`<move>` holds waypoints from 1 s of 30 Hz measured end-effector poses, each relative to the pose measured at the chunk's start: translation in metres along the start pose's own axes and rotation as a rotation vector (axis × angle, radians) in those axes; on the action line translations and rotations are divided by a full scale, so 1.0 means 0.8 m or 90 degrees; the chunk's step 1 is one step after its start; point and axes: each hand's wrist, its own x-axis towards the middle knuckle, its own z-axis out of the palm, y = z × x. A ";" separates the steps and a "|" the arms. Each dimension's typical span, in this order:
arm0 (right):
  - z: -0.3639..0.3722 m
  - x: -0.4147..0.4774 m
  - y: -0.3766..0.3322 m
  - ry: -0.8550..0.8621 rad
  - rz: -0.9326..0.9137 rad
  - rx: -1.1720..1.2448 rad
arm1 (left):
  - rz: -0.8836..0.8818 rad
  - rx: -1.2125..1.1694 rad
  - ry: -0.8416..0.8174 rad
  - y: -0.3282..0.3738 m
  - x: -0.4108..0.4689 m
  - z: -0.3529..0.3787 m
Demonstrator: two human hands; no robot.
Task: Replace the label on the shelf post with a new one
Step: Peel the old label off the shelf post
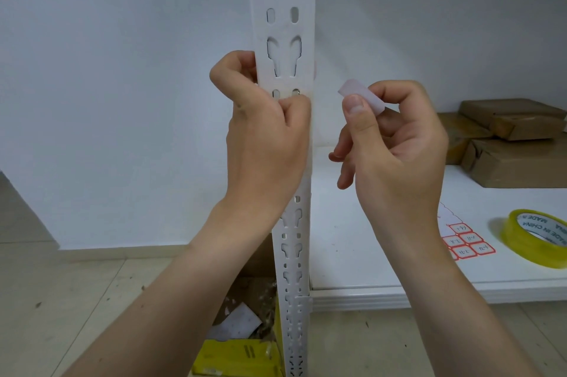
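**Item 1: shelf post** (283, 27). White perforated metal upright, standing at the front left corner of the shelf (368, 266) and running from the top of the view down to the floor (92, 300).

**Item 2: left hand** (264, 137). It is gripping the post at mid-height, with the fingers curling round the post's left edge and the thumb pressing on the front face just below a pair of small slots. Whether anything is lying under the thumb cannot be told.

**Item 3: right hand** (399, 155). It is hovering just to the right of the post, apart from it and from the left hand. Thumb and forefinger are pinching the label; the other fingers are hanging loosely curled below.

**Item 4: label** (362, 94). Small, pale and slightly curled, it is sticking up and to the left out of the right-hand pinch, near the post but not touching it. No writing is showing on the visible side.

**Item 5: label sheet** (466, 243). Red-bordered labels with handwritten codes, lying flat on the shelf and partly hidden behind the right forearm.

**Item 6: tape roll** (515, 246). Clear yellowish tape, lying flat on the shelf to the right of the sheet.

**Item 7: brown parcels** (515, 143). Sitting stacked at the far right of the shelf.

**Item 8: yellow box** (239, 355). Lying on the floor beside the foot of the post.
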 end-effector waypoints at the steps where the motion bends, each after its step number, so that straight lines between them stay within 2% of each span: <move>1: 0.000 0.000 0.000 0.000 0.001 -0.001 | 0.003 0.006 0.001 -0.002 0.000 -0.001; 7: 0.000 0.001 0.000 0.002 0.001 -0.004 | 0.031 -0.095 -0.024 -0.024 -0.002 -0.009; 19: 0.001 0.000 0.000 -0.005 0.000 -0.008 | 0.089 -0.143 -0.086 -0.046 -0.002 -0.016; 22: 0.002 -0.001 0.000 -0.005 -0.005 -0.009 | 0.067 -0.152 -0.077 -0.041 -0.001 -0.018; 26: 0.003 0.000 -0.002 -0.006 -0.009 -0.005 | -0.018 -0.166 -0.051 -0.021 0.003 -0.020; 30: 0.004 -0.001 -0.001 -0.006 -0.005 -0.003 | -0.051 -0.148 -0.068 -0.014 0.009 -0.028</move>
